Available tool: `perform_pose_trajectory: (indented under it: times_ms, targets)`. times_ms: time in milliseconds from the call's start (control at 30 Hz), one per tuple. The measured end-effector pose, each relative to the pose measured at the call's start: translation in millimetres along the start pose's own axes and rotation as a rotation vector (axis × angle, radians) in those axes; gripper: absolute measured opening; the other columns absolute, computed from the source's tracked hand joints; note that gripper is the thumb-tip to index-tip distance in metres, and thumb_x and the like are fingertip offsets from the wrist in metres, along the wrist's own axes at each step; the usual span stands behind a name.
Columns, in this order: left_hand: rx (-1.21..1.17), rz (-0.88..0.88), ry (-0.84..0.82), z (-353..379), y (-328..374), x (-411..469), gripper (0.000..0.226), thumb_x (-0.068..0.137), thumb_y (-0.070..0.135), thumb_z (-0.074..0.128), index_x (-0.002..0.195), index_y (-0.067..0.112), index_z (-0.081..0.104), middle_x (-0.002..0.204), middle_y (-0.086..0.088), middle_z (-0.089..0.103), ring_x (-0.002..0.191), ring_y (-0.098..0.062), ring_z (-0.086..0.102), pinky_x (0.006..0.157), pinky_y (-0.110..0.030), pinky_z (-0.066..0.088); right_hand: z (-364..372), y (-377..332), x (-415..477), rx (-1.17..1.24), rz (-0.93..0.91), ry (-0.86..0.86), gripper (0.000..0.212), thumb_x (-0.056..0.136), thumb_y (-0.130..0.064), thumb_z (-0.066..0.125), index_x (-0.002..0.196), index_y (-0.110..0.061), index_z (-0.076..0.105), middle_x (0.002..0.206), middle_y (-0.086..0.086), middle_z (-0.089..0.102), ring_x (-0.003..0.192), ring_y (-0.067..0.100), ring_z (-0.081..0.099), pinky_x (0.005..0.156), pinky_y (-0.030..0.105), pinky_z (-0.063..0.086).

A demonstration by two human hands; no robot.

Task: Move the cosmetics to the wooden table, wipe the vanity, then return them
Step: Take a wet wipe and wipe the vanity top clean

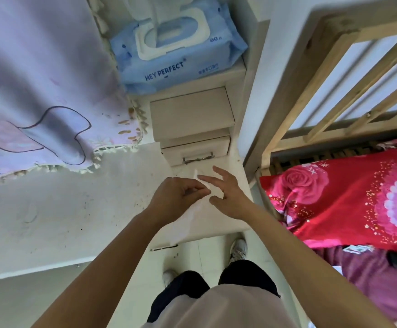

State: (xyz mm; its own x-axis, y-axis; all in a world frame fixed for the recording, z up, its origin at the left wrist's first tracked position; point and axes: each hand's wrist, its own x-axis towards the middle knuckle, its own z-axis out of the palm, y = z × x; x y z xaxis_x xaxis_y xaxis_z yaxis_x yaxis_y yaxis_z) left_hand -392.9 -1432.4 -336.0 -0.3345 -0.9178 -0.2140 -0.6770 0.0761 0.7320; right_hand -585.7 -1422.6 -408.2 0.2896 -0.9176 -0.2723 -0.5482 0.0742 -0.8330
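Beneath the hands and stretching away to their left lies the white counter (pixel 62 221), smooth but flecked with dark specks and faint smudges. Beyond the hands on the left, a lilac cloth (pixel 39 79) with a fringed edge and an outlined cartoon shape drapes over it. To the right of the hands is a bed cover (pixel 346 197), glossy red with pink roses, under a pale wooden frame (pixel 294 102). Straight ahead of the hands a soft blue pack of wet wipes (pixel 181 55), its white plastic lid flipped up, sits atop small beige drawers (pixel 190 114). The left hand (pixel 177 197) is curled, pinching a thin white wipe (pixel 208 187). The right hand (pixel 227 194), fingers spread and loose, appears to touch the wipe's other edge.
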Motion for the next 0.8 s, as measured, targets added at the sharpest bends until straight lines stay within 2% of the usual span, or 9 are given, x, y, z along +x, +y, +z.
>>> perform_pose_trajectory:
  times_ms: [67, 133, 200, 300, 433, 500, 600, 667, 800]
  targets:
    - [0.023, 0.043, -0.010, -13, -3, -1, 0.011, 0.086, 0.049, 0.067, 0.090, 0.042, 0.075, 0.076, 0.025, 0.070, 0.074, 0.007, 0.063, 0.062, -0.006, 0.040, -2, -11, 2, -0.069, -0.016, 0.028, 0.047, 0.090, -0.024, 0.065, 0.122, -0.055, 0.052, 0.157, -0.001, 0.027, 0.143, 0.014, 0.016, 0.109, 0.028, 0.016]
    - [0.034, 0.082, -0.014, -24, -9, -2, 0.015, 0.086, 0.050, 0.065, 0.091, 0.040, 0.075, 0.075, 0.023, 0.070, 0.074, 0.006, 0.063, 0.061, -0.006, 0.039, 3, -20, 2, -0.136, -0.015, 0.123, 0.025, 0.092, -0.033, 0.066, 0.116, -0.039, 0.065, 0.144, 0.001, 0.043, 0.135, 0.017, 0.034, 0.104, 0.026, 0.028]
    - [-0.001, 0.084, -0.012, -29, -20, -2, 0.018, 0.085, 0.050, 0.065, 0.090, 0.037, 0.075, 0.078, 0.023, 0.071, 0.078, 0.007, 0.063, 0.065, -0.008, 0.042, 11, -23, -1, -0.174, 0.006, 0.255, 0.020, 0.094, -0.035, 0.062, 0.111, -0.027, 0.069, 0.122, -0.002, 0.054, 0.114, 0.010, 0.052, 0.093, 0.024, 0.041]
    - [-0.103, 0.005, -0.011, -23, -38, -6, 0.010, 0.084, 0.045, 0.070, 0.084, 0.037, 0.074, 0.076, 0.022, 0.069, 0.075, 0.005, 0.062, 0.064, -0.011, 0.043, 23, -19, -12, -0.106, 0.142, 0.517, 0.013, 0.097, -0.034, 0.058, 0.106, -0.027, 0.065, 0.099, -0.006, 0.057, 0.082, -0.002, 0.055, 0.076, 0.016, 0.043]
    - [-0.201, -0.050, -0.100, 1, -51, -17, 0.011, 0.085, 0.040, 0.071, 0.079, 0.032, 0.073, 0.065, 0.014, 0.066, 0.051, -0.003, 0.059, 0.052, -0.011, 0.042, 36, -4, -28, 0.229, 0.327, 0.742, 0.003, 0.100, -0.029, 0.053, 0.099, -0.030, 0.056, 0.076, -0.002, 0.064, 0.071, 0.015, 0.068, 0.059, 0.036, 0.054]
    - [-0.249, -0.041, -0.142, 15, -50, -20, 0.010, 0.087, 0.037, 0.070, 0.081, 0.029, 0.073, 0.068, 0.014, 0.068, 0.053, -0.006, 0.062, 0.054, -0.010, 0.042, 38, 4, -36, 0.246, 0.335, 0.798, 0.004, 0.102, -0.030, 0.049, 0.101, -0.030, 0.052, 0.075, -0.003, 0.067, 0.072, 0.017, 0.071, 0.056, 0.035, 0.056]
    - [-0.401, -0.090, -0.122, 33, -45, -20, 0.010, 0.089, 0.032, 0.070, 0.084, 0.023, 0.072, 0.065, 0.014, 0.068, 0.052, -0.006, 0.063, 0.055, -0.009, 0.042, 31, 14, -43, 0.051, 0.208, 0.850, 0.009, 0.103, -0.039, 0.042, 0.105, -0.033, 0.048, 0.082, -0.011, 0.066, 0.074, 0.005, 0.068, 0.061, 0.036, 0.056]
    - [-0.471, -0.161, -0.067, 45, -47, -12, 0.011, 0.090, 0.028, 0.069, 0.083, 0.020, 0.072, 0.066, 0.011, 0.070, 0.051, -0.006, 0.062, 0.054, -0.009, 0.041, 24, 23, -36, -0.041, 0.138, 0.853, 0.014, 0.103, -0.038, 0.042, 0.106, -0.027, 0.052, 0.089, -0.010, 0.063, 0.078, 0.009, 0.066, 0.066, 0.037, 0.054]
    - [-0.353, -0.331, -0.018, 76, -69, 2, 0.012, 0.090, 0.029, 0.067, 0.084, 0.019, 0.071, 0.071, 0.007, 0.071, 0.053, -0.007, 0.065, 0.057, -0.018, 0.045, 27, 52, -10, -0.205, 0.129, 0.735, 0.019, 0.102, -0.022, 0.048, 0.109, -0.010, 0.060, 0.097, 0.002, 0.063, 0.086, 0.019, 0.057, 0.073, 0.031, 0.044]
